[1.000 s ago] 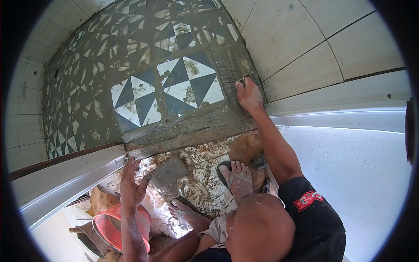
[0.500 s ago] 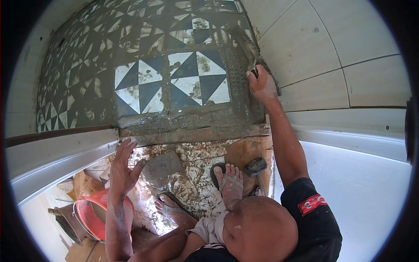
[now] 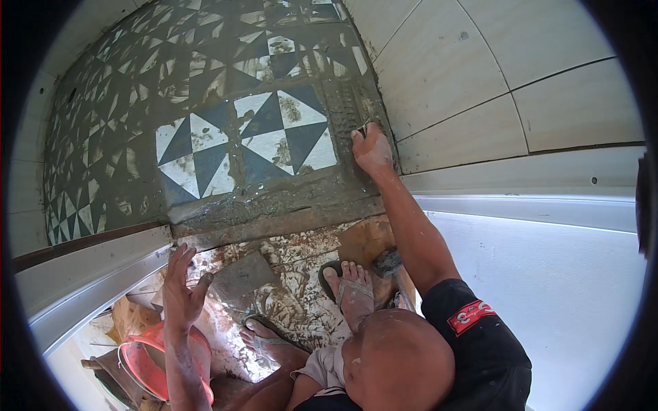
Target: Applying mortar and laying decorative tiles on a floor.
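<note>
My right hand is closed round the handle of a trowel, whose blade is mostly hidden. It is low over the strip of wet grey mortar between the patterned floor tiles and the right wall, where ridged marks show beyond the fingers. Two wiped floor tiles, a right one and a left one, show white and dark blue triangles with grey smears. My left hand is raised near the left door frame, fingers apart and holding nothing.
Grey slurry coats the farther floor tiles. Beige tiles cover the right wall. White door frame parts flank the threshold. A red bucket stands lower left; a dark mallet head lies beside my right foot.
The view has turned, so the tiles appear farther left. My right hand has drawn slightly nearer along the mortar strip with the trowel. My left hand stays open by the door frame.
</note>
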`<act>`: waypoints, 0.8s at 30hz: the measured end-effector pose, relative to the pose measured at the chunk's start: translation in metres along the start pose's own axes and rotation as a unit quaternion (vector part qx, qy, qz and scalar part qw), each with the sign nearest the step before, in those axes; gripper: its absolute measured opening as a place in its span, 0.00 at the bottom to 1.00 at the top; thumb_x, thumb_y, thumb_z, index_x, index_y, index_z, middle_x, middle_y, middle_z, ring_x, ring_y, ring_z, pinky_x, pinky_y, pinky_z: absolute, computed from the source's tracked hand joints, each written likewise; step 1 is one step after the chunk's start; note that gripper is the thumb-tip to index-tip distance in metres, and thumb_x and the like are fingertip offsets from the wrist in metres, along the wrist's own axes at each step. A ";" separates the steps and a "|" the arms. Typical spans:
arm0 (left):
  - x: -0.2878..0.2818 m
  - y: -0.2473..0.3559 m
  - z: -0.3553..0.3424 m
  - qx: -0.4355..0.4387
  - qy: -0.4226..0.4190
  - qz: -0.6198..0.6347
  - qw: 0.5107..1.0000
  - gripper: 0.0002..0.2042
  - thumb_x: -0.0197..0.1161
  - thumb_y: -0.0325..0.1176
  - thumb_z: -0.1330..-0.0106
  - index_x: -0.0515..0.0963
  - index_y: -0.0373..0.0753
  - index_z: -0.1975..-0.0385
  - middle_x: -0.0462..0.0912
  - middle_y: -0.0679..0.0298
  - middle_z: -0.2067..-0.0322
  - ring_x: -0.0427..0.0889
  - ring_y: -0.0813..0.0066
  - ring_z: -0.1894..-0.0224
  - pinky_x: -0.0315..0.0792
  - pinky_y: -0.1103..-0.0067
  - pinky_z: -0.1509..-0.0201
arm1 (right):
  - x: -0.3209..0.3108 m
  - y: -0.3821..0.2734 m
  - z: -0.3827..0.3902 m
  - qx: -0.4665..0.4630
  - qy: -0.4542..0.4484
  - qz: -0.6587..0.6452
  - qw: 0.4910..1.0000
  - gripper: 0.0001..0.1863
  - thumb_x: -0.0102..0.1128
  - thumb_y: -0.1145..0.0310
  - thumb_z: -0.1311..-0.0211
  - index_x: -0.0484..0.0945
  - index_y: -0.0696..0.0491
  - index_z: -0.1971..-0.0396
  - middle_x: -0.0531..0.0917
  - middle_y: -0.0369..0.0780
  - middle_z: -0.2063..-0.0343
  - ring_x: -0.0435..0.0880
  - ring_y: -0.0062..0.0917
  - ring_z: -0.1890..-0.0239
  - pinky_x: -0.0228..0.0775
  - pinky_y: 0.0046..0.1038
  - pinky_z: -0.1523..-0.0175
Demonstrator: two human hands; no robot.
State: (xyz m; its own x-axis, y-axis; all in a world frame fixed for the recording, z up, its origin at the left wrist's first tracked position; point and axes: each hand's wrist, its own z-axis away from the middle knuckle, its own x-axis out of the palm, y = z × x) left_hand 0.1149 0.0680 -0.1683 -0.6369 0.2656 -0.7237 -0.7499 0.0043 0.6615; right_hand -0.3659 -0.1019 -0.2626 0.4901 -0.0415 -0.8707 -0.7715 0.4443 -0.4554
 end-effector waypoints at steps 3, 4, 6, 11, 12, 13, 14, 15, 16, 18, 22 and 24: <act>-0.001 0.008 -0.002 -0.004 -0.004 -0.018 1.000 0.30 0.73 0.30 0.38 0.75 0.35 0.35 0.72 0.42 0.31 0.76 0.44 0.32 0.74 0.62 0.32 | -0.004 0.003 0.001 0.020 0.024 0.011 0.999 0.22 0.59 0.53 0.27 0.74 0.59 0.49 0.85 0.60 0.52 0.84 0.59 0.46 0.74 0.54 0.40; -0.002 0.006 -0.002 -0.005 -0.004 -0.018 1.000 0.30 0.73 0.30 0.38 0.75 0.35 0.35 0.72 0.42 0.31 0.76 0.44 0.32 0.74 0.62 0.32 | -0.006 0.001 0.005 0.032 0.024 0.017 0.999 0.22 0.58 0.54 0.26 0.74 0.59 0.49 0.85 0.60 0.52 0.84 0.59 0.45 0.74 0.54 0.40; -0.003 0.003 0.000 -0.020 -0.012 -0.009 1.000 0.29 0.73 0.31 0.38 0.75 0.35 0.35 0.73 0.42 0.31 0.76 0.43 0.32 0.73 0.62 0.31 | -0.010 -0.001 0.008 0.043 0.022 0.023 0.999 0.22 0.58 0.54 0.26 0.74 0.59 0.49 0.85 0.60 0.52 0.84 0.59 0.45 0.74 0.54 0.40; -0.002 -0.004 0.002 -0.007 -0.007 -0.022 1.000 0.29 0.73 0.33 0.37 0.75 0.35 0.36 0.73 0.41 0.32 0.77 0.43 0.33 0.74 0.61 0.31 | -0.015 0.006 0.003 0.038 0.028 0.051 0.998 0.22 0.57 0.54 0.26 0.73 0.60 0.48 0.85 0.60 0.52 0.84 0.57 0.45 0.73 0.53 0.39; -0.002 -0.006 0.003 -0.009 -0.004 -0.011 1.000 0.28 0.73 0.33 0.37 0.75 0.35 0.36 0.73 0.41 0.32 0.77 0.42 0.33 0.73 0.61 0.31 | -0.014 0.007 0.002 0.038 0.028 0.049 0.998 0.22 0.57 0.54 0.26 0.73 0.60 0.48 0.85 0.60 0.52 0.84 0.57 0.45 0.73 0.53 0.39; -0.001 -0.007 0.003 -0.008 -0.005 -0.012 1.000 0.28 0.73 0.33 0.37 0.75 0.35 0.36 0.73 0.41 0.32 0.77 0.42 0.33 0.73 0.61 0.31 | -0.013 0.008 0.001 0.039 0.028 0.051 0.998 0.22 0.57 0.55 0.25 0.73 0.60 0.49 0.85 0.60 0.52 0.84 0.57 0.45 0.73 0.53 0.39; -0.001 -0.006 0.003 0.004 -0.004 -0.034 0.999 0.29 0.73 0.33 0.37 0.75 0.35 0.36 0.73 0.41 0.32 0.78 0.43 0.34 0.74 0.61 0.32 | -0.013 0.009 0.001 0.040 0.028 0.052 0.997 0.21 0.56 0.55 0.25 0.73 0.60 0.49 0.85 0.60 0.52 0.84 0.57 0.46 0.73 0.53 0.39; -0.001 -0.006 0.002 0.017 -0.003 -0.056 0.998 0.29 0.73 0.33 0.37 0.75 0.35 0.36 0.73 0.41 0.32 0.78 0.43 0.34 0.74 0.61 0.32 | -0.013 0.011 0.000 0.041 0.029 0.051 0.997 0.21 0.56 0.55 0.25 0.73 0.60 0.49 0.85 0.60 0.52 0.84 0.57 0.46 0.73 0.53 0.39; -0.001 -0.004 0.001 0.019 -0.004 -0.058 0.998 0.29 0.73 0.33 0.37 0.75 0.35 0.36 0.73 0.41 0.32 0.78 0.43 0.34 0.74 0.61 0.32 | -0.015 0.010 0.002 0.038 0.033 0.051 0.997 0.21 0.56 0.55 0.25 0.73 0.60 0.48 0.85 0.60 0.52 0.84 0.57 0.46 0.73 0.53 0.39; 0.000 0.001 -0.002 -0.003 -0.012 -0.013 1.000 0.29 0.72 0.32 0.38 0.75 0.35 0.36 0.73 0.41 0.32 0.79 0.44 0.36 0.74 0.61 0.33 | -0.019 0.010 0.006 0.038 0.039 0.049 0.997 0.21 0.56 0.55 0.25 0.72 0.59 0.48 0.85 0.60 0.52 0.84 0.57 0.46 0.73 0.53 0.39; 0.002 -0.002 -0.002 0.001 -0.018 -0.027 0.999 0.30 0.72 0.31 0.39 0.75 0.35 0.35 0.73 0.41 0.32 0.79 0.44 0.36 0.74 0.61 0.33 | -0.027 -0.023 0.013 0.029 0.026 0.012 0.999 0.22 0.56 0.54 0.25 0.72 0.58 0.47 0.85 0.60 0.52 0.84 0.58 0.46 0.74 0.54 0.40; 0.002 0.000 -0.004 0.001 -0.028 -0.023 0.999 0.29 0.72 0.31 0.39 0.75 0.35 0.35 0.73 0.41 0.32 0.78 0.44 0.35 0.74 0.61 0.33 | -0.017 -0.031 0.007 0.011 0.028 0.000 1.000 0.22 0.57 0.54 0.26 0.72 0.58 0.47 0.85 0.60 0.53 0.84 0.58 0.46 0.74 0.54 0.41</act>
State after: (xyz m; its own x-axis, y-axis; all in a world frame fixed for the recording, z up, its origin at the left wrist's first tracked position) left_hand 0.1127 0.0647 -0.1707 -0.5913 0.3186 -0.7408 -0.7773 0.0198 0.6289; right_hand -0.3471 -0.1088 -0.2323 0.4664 -0.0917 -0.8798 -0.7618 0.4639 -0.4522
